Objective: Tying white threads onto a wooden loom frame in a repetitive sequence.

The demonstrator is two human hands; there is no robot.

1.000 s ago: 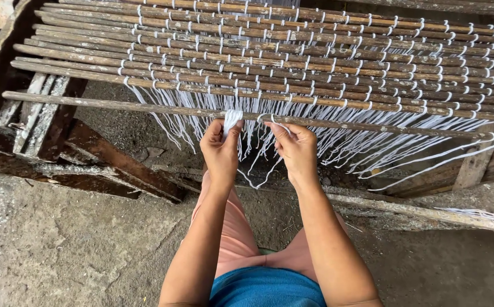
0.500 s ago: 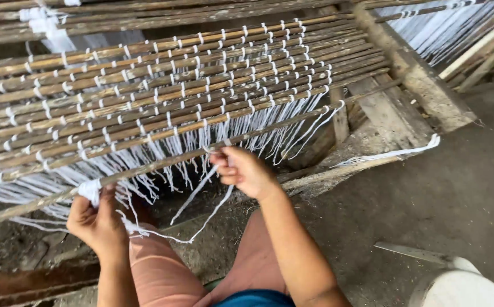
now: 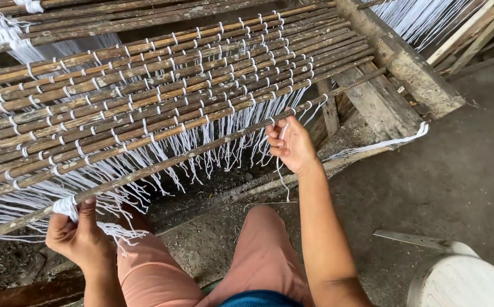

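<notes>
Both forearms are bare from the elbow down — no sleeves, no watch, no bracelet or ring shows on either wrist or on the fingers. The left hand (image 3: 79,239) and the right hand (image 3: 291,145) are ungloved, with short, plain nails. The legs are covered by salmon-pink shorts (image 3: 258,264) of soft, slightly creased cloth, reaching over both thighs to the knees. At the bottom edge, between the thighs, sits a strip of bright blue fabric (image 3: 261,298) — the hem of a top, with a thin green sliver beside it.

White chair (image 3: 468,281) perhaps, cut off bottom-right.
</notes>
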